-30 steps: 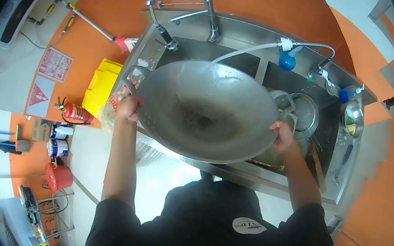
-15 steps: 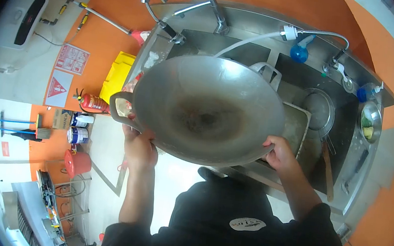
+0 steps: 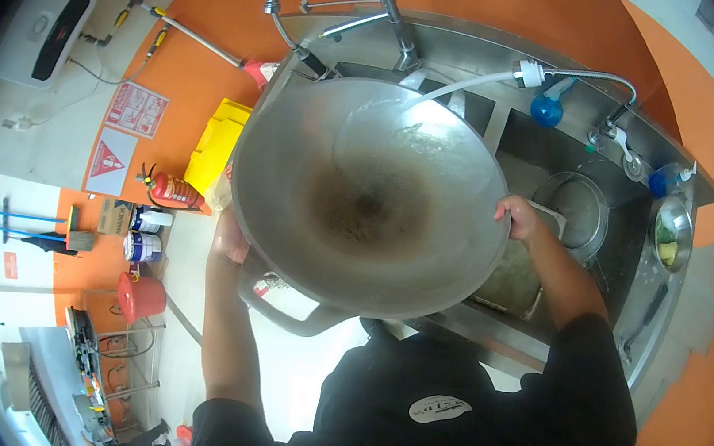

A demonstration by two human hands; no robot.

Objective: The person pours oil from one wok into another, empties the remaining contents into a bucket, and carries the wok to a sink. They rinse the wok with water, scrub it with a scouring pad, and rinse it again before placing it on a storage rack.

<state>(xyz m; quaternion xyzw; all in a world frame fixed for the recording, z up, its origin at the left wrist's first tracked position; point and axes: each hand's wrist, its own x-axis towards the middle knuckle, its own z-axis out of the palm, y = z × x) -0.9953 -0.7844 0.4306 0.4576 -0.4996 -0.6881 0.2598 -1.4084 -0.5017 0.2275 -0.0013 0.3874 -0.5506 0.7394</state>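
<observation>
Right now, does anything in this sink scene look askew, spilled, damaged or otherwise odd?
Nothing looks spilled or broken. The big wok is held tilted over the sink by the left hand and right hand, with a dark brown stain at its centre and hose water running in.
</observation>
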